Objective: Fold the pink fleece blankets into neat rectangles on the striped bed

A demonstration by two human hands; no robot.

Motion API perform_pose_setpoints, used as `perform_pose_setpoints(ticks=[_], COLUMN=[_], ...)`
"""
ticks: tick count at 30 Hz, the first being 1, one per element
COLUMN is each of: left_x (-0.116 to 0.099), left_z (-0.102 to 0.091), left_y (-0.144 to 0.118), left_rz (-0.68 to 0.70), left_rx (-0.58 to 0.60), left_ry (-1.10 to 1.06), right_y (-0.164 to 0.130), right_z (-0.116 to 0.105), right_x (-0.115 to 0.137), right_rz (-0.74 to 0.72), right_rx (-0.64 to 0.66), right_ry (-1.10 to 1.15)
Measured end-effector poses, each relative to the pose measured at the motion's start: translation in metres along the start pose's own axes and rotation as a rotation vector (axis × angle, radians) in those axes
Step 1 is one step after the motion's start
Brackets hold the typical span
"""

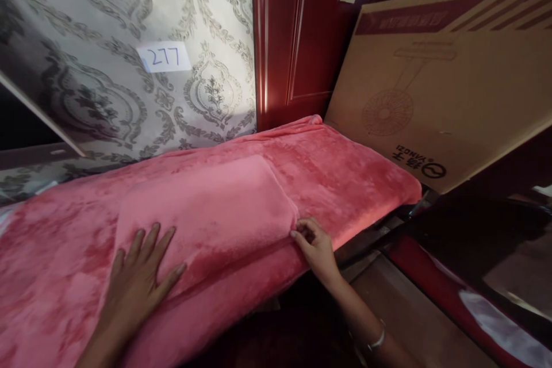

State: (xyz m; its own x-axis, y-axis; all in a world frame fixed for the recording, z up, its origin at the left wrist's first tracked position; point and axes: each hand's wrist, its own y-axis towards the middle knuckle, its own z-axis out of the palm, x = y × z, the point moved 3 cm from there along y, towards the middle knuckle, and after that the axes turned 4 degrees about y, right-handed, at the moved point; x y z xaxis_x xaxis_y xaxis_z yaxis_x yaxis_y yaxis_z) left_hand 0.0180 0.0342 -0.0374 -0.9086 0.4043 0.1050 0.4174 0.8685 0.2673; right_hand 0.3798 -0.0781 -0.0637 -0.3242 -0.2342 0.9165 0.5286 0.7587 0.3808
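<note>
**Pinning the fold flat while I square its corner**

My left hand (140,276) lies open and flat, fingers spread, palm down on the pink fleece blanket (345,167), at about seven o'clock in my view. It presses the near part of the folded top layer (207,207), the paler rectangle that sits on the rest of the fleece. My right hand (314,244) is at about five o'clock, fingers curled in, pinching the near right corner of that layer right at the blanket's front edge. The blanket itself runs across the whole middle of the view, from nine o'clock up toward two, draped over a raised surface whose front edge drops away below my wrists.

As I judge it, doing this well means keeping the left palm heavy and still, so the plush cloth cannot creep while the right hand works. Fleece slides on itself; a light touch would let the layer skew. I would hold the pinch small and close to the corner, draw toward three o'clock rather than upward, and line the fold's right edge with the seam-like crease running up toward twelve. If ripples show between my hands, I would smooth outward from the left palm.

A cardboard box (440,80) leans at two o'clock, touching the blanket's far right end. The patterned wallpaper (107,40) at eleven o'clock carries a label reading 277 (164,57).
</note>
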Motion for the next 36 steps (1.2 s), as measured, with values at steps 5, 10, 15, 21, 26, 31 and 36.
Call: perform_pose_setpoints(ticks=[5, 10, 15, 21, 26, 31, 36], left_x=[0.000, 0.000, -0.001, -0.004, -0.003, 0.000, 0.001], left_z=[-0.002, -0.004, -0.006, -0.009, -0.006, -0.004, -0.002], left_y=[0.000, 0.000, -0.001, -0.002, -0.002, -0.002, -0.003], left_rz=[0.011, 0.005, 0.008, 0.008, 0.018, 0.014, 0.010], left_rx=[-0.012, -0.015, 0.013, -0.011, -0.025, 0.005, -0.007], left_ry=[-0.041, -0.048, -0.057, -0.050, -0.038, -0.065, -0.091], right_y=[0.011, 0.011, 0.010, 0.012, 0.015, 0.016, 0.016], right_z=[-0.018, -0.024, -0.025, -0.019, -0.014, -0.020, -0.026], right_x=[-0.008, -0.017, -0.015, 0.007, 0.013, -0.012, -0.021], right_rz=[0.099, 0.137, 0.088, -0.168, -0.181, 0.013, 0.063], right_rx=[-0.001, 0.049, 0.051, -0.027, -0.039, -0.028, 0.086], right_ry=[0.031, -0.012, -0.048, -0.176, -0.189, -0.076, -0.096])
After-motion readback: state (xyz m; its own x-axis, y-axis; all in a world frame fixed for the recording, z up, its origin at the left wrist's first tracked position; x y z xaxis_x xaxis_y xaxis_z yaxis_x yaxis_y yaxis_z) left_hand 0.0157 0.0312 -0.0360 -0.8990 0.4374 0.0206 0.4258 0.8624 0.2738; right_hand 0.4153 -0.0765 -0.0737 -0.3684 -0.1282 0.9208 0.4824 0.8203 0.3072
